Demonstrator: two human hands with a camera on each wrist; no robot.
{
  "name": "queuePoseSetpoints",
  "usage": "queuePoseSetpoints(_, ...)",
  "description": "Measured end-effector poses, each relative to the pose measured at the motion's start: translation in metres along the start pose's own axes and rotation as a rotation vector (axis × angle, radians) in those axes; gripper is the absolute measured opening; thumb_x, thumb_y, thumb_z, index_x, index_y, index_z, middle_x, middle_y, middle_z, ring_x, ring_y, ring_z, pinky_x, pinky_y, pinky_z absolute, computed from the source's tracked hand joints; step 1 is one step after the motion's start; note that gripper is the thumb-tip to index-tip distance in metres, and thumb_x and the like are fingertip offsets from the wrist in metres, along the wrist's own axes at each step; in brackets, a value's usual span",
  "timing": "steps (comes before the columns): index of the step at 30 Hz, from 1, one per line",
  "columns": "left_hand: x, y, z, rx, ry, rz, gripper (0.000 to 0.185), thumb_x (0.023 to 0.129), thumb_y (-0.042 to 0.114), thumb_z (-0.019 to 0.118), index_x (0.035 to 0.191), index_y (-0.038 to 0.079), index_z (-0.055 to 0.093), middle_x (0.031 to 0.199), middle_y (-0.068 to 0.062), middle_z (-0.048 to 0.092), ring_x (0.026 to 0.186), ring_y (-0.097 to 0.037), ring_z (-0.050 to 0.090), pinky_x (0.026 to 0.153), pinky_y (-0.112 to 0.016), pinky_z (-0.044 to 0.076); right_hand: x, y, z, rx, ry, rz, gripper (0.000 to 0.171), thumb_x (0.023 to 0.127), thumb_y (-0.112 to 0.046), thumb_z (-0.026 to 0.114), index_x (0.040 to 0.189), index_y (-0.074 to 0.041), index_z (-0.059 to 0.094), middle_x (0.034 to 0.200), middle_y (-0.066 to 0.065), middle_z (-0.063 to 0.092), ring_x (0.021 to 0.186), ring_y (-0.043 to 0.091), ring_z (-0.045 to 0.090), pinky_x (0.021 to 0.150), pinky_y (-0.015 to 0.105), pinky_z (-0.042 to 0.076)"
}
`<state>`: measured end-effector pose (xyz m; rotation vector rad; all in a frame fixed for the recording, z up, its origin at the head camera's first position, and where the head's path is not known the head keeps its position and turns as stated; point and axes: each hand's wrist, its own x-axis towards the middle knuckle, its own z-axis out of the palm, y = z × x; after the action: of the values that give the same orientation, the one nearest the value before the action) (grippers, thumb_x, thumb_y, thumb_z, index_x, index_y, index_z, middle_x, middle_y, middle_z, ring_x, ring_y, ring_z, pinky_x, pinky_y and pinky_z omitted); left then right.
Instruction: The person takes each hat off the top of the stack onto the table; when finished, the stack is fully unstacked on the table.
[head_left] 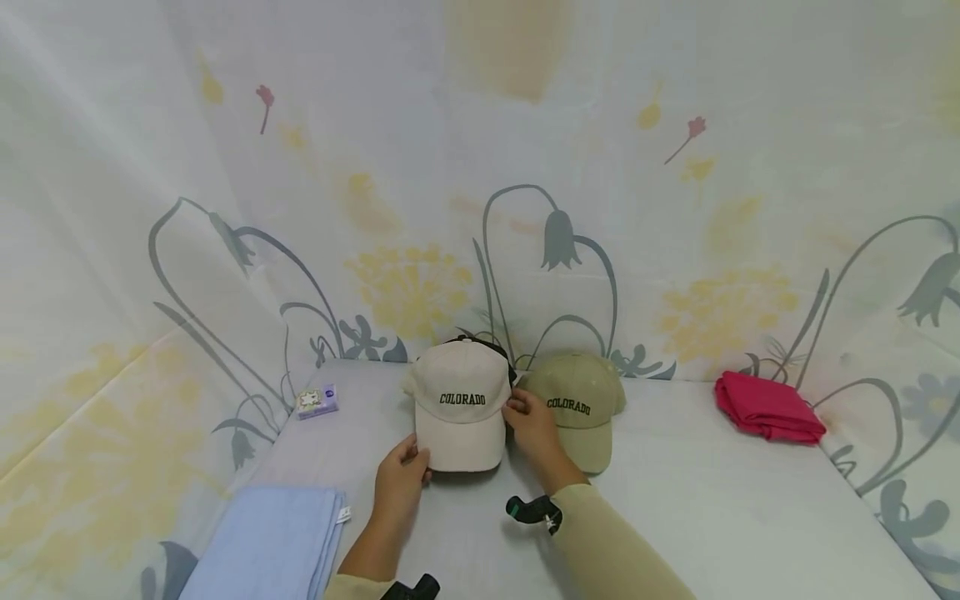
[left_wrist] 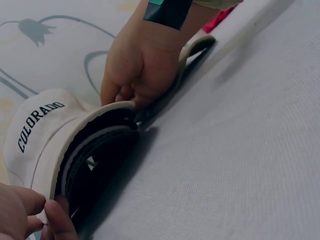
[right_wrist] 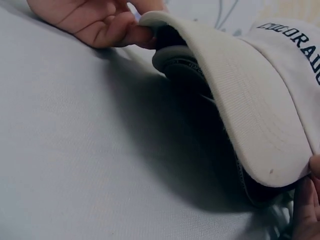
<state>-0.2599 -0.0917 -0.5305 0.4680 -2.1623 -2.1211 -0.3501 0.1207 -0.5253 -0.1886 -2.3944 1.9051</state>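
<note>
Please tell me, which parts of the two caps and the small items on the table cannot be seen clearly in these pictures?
- Inside of the white cap: dark under its brim in both wrist views.
- Khaki cap: its left edge hidden by the right hand in the head view.
- Small purple packet: print too small to read, head view.
- Left hand: fingertips tucked under the brim, head view.
- Blue folded cloth: cut off by the bottom edge.

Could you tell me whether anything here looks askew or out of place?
Nothing stands out. Both hands, left hand and right hand, pinch the cream cap by its brim; the khaki cap sits upright beside it.
</note>
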Motion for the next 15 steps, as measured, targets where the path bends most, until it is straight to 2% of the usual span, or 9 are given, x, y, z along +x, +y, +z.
queuePoseSetpoints(8,-0.004,0.001,-0.002,0.02,-0.013,0.012,0.053,0.104,0.012,0.059,0.153,-0.004,0.046,0.142,-0.023,0.05,0.095,-0.017,0.062,0.075,-0.02,0.055,-0.003,-0.001,-0.004,0.015,-0.012,-0.005,0.043,0.102,-0.012,0.067,0.143,-0.004,0.06,0.118,0.011,0.069,0.108,0.022,0.065,0.093,0.034,0.056)
queuePoseSetpoints(15,-0.01,0.001,-0.005,0.024,-0.009,-0.016,0.051,0.104,0.013,0.06,0.152,-0.003,0.049,0.142,-0.019,0.05,0.095,-0.018,0.062,0.075,-0.022,0.056,-0.011,-0.008,-0.006,0.067,-0.02,-0.007,0.042,0.102,-0.01,0.066,0.143,-0.003,0.059,0.118,0.011,0.066,0.107,0.021,0.063,0.09,0.03,0.053)
